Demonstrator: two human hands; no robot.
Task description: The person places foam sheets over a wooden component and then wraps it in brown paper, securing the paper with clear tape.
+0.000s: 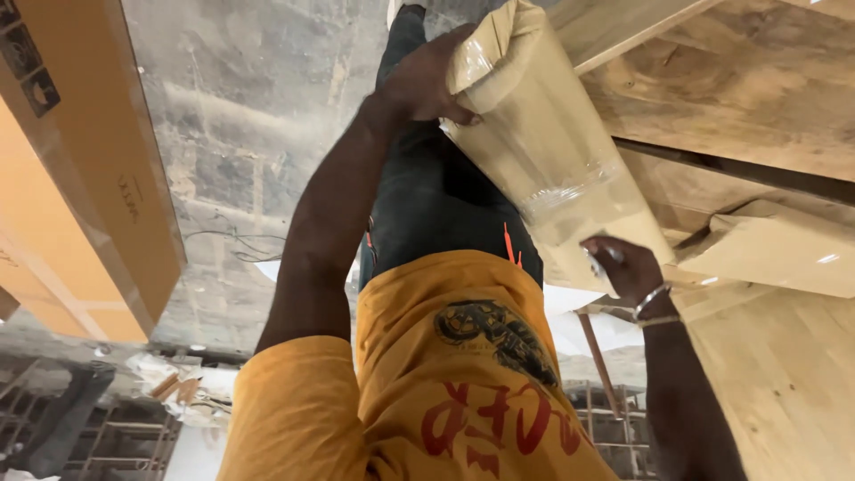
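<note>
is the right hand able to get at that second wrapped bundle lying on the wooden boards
Probably yes: the right hand sits beside the second wrapped bundle with nothing between, though it already grips the wrapped package the left hand holds.

A rough grey concrete floor (240, 134), stained and patchy, fills the middle of the view, with a thin dark cable (233, 245) trailing across it. Along the left edge lie long orange cardboard boxes (80, 205) wrapped in clear film. On the right sit pale wooden boards (748, 98) and a plywood surface with visible grain, a dark gap between them. Toward the lower left stand metal rack frames (125, 436) beside crumpled paper and scraps (178, 383). The light is even and soft.
</note>
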